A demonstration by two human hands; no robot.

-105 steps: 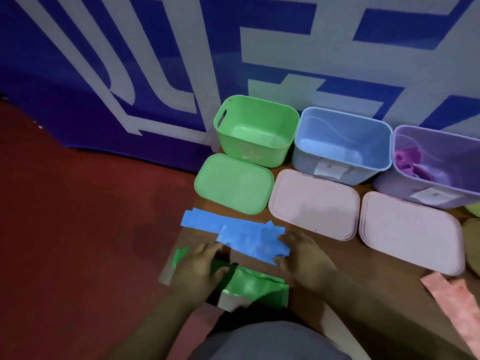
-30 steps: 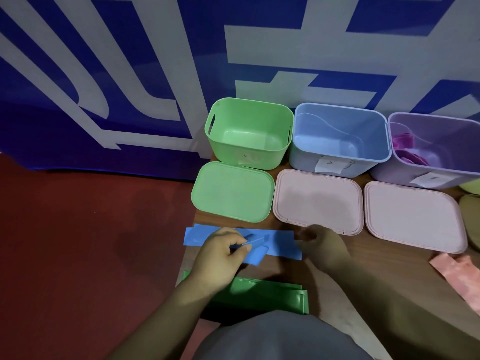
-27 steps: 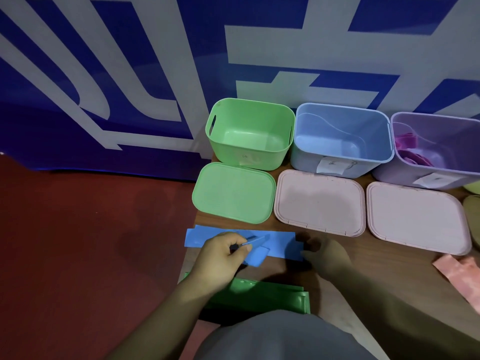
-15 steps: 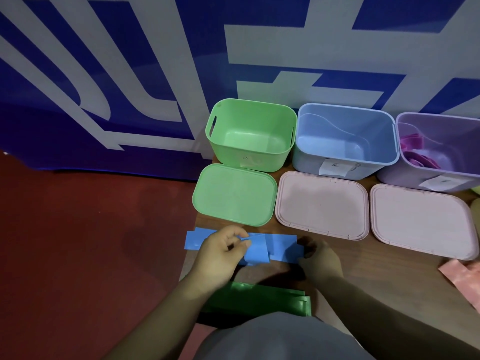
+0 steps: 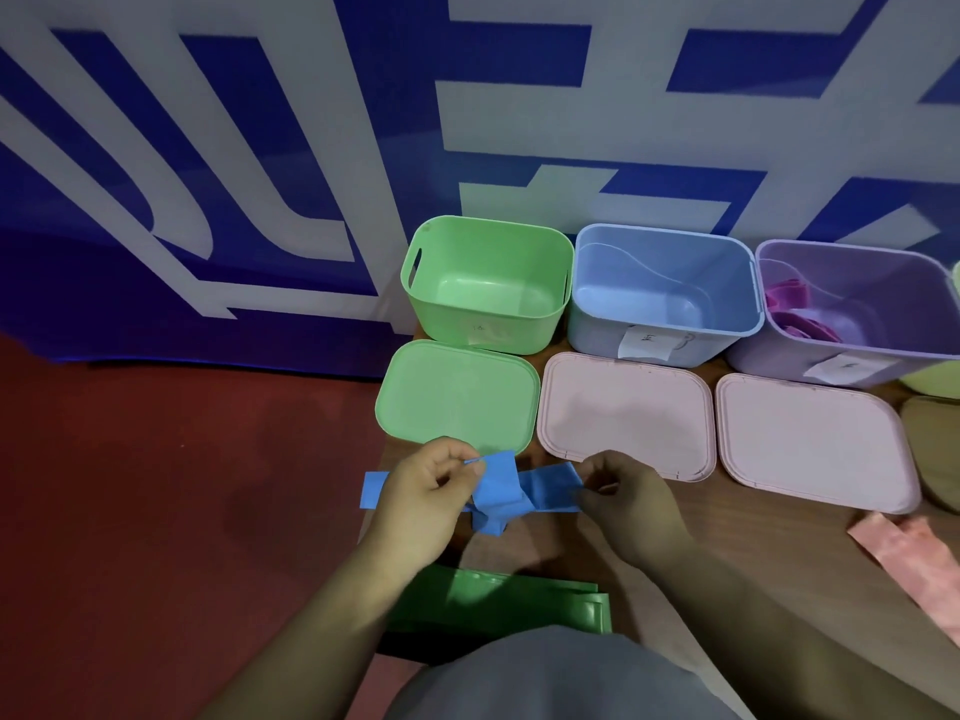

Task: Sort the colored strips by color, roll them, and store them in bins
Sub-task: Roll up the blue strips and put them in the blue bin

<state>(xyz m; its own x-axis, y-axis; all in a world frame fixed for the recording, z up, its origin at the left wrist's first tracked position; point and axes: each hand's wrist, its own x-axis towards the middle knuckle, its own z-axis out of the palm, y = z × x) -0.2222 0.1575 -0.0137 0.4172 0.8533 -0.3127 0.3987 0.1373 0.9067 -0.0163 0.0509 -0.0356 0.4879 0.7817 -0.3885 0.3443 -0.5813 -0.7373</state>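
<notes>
Pinching the folded end of the flat blue plastic strips (image 5: 545, 488), my left hand (image 5: 426, 491) holds it raised while my right hand (image 5: 628, 504) pinches their other end, low over the brown wooden table (image 5: 779, 553). Red floor (image 5: 182, 511) lies left, a blue-and-white banner (image 5: 260, 148) behind. White paper label (image 5: 644, 343) on the pale blue plastic bin (image 5: 592, 330) — I can't read it.

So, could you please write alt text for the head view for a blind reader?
The left hand and right hand pinch blue strips on a table; green strips lie nearer, with open green bin, blue bin and purple bin behind.
</notes>
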